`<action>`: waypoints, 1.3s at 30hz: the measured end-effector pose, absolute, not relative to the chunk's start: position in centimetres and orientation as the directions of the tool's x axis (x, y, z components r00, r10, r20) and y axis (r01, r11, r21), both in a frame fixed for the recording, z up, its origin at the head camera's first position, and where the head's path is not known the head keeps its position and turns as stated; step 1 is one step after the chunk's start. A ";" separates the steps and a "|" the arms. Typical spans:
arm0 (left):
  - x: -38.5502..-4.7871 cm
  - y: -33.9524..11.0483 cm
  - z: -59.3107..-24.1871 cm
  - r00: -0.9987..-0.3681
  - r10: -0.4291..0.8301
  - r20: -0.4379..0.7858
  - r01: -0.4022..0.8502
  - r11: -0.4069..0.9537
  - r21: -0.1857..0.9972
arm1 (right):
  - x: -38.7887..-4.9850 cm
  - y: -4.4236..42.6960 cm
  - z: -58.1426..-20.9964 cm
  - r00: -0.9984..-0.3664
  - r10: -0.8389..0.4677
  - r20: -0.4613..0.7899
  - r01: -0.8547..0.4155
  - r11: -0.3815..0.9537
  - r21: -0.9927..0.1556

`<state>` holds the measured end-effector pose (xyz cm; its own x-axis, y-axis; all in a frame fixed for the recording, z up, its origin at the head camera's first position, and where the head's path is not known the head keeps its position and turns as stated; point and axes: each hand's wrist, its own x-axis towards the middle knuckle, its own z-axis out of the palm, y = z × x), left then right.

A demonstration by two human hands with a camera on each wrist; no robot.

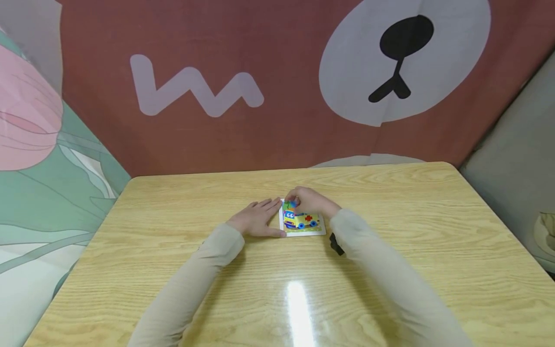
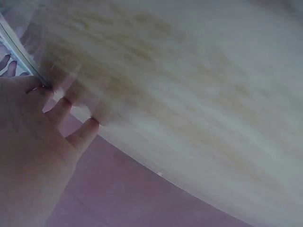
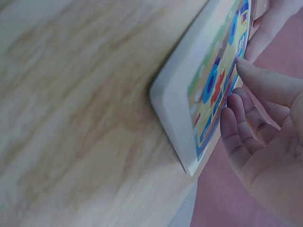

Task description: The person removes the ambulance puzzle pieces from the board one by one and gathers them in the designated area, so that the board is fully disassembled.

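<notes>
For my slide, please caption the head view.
Left hand at one edge of an ambulance picture, right hand over it, on a wooden table.

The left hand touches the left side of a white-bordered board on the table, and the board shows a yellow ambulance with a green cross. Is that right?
Not quite: the cross on the yellow ambulance is red, not green, as the head view shows. The left hand does touch the left side of the white-bordered board on the table.
</notes>
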<state>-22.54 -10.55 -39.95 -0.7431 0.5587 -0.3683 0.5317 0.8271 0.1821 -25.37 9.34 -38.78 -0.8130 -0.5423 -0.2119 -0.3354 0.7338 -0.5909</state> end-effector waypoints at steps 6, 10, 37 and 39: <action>-22.5 -10.5 -39.8 -0.742 0.559 -0.371 0.532 0.827 0.183 | -25.3 9.1 -38.8 -0.808 -0.547 -0.218 -0.361 0.752 -0.551; -22.5 -10.4 -39.8 -0.743 0.549 -0.383 0.524 0.833 0.178 | -25.4 8.9 -38.9 -0.812 -0.541 -0.220 -0.358 0.759 -0.544; -22.7 -10.3 -40.1 -0.756 0.535 -0.377 0.513 0.842 0.167 | -26.1 8.9 -39.0 -0.797 -0.545 -0.260 -0.300 0.732 -0.612; -22.7 -10.3 -40.1 -0.757 0.536 -0.373 0.512 0.842 0.171 | -26.1 9.0 -39.0 -0.798 -0.542 -0.265 -0.295 0.734 -0.612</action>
<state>-22.68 -10.30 -40.14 -0.7571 0.5361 -0.3735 0.5116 0.8419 0.1714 -26.09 8.96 -38.96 -0.7977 -0.5417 -0.2651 -0.2946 0.7336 -0.6124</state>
